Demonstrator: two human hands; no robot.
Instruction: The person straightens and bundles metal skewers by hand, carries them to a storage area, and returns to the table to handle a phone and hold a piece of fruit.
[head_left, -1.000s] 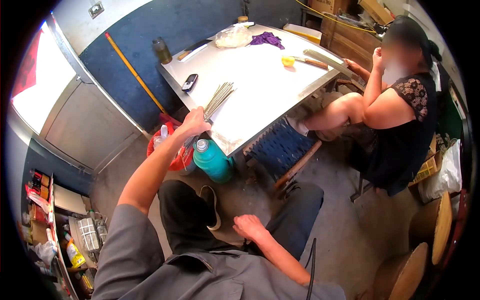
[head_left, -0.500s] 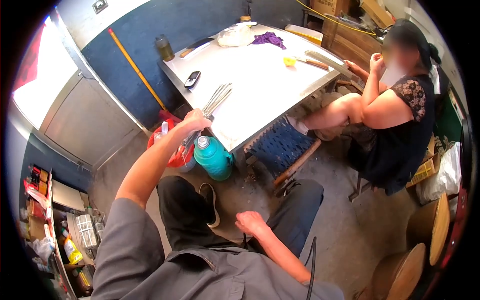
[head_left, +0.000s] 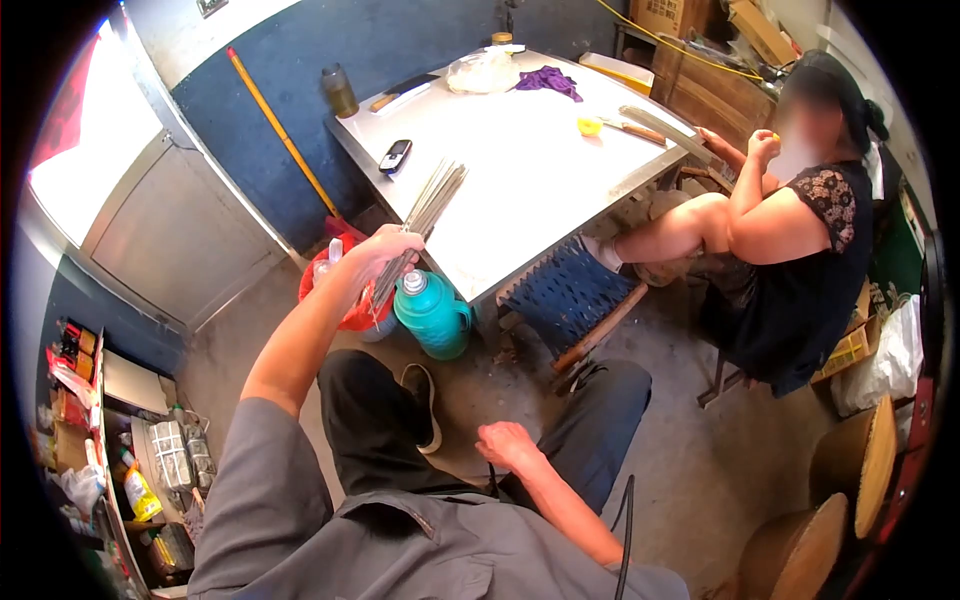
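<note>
My left hand (head_left: 388, 248) is closed around a bundle of thin grey metal skewers (head_left: 436, 200). The bundle tilts up to the right over the near left corner of the white table (head_left: 480, 225), and its lower ends stick out beneath my fist. Just below it stand a turquoise thermos flask (head_left: 432, 322) and a red bag-lined bin (head_left: 312, 285). My right hand (head_left: 507, 445) rests by my right thigh with curled fingers; whatever may be inside them is hidden.
A mobile phone (head_left: 396, 156), knives (head_left: 640, 132), a yellow piece (head_left: 590, 126) and a purple cloth (head_left: 549, 83) lie on the table. A blue woven stool (head_left: 570, 295) stands at its near edge. Another person (head_left: 790, 240) sits at the right, one hand raised to the face.
The view has shifted slightly. The skewers in my left hand now look more tightly bunched, with their lower ends showing more clearly below the fist. My right hand has stayed by my thigh.
</note>
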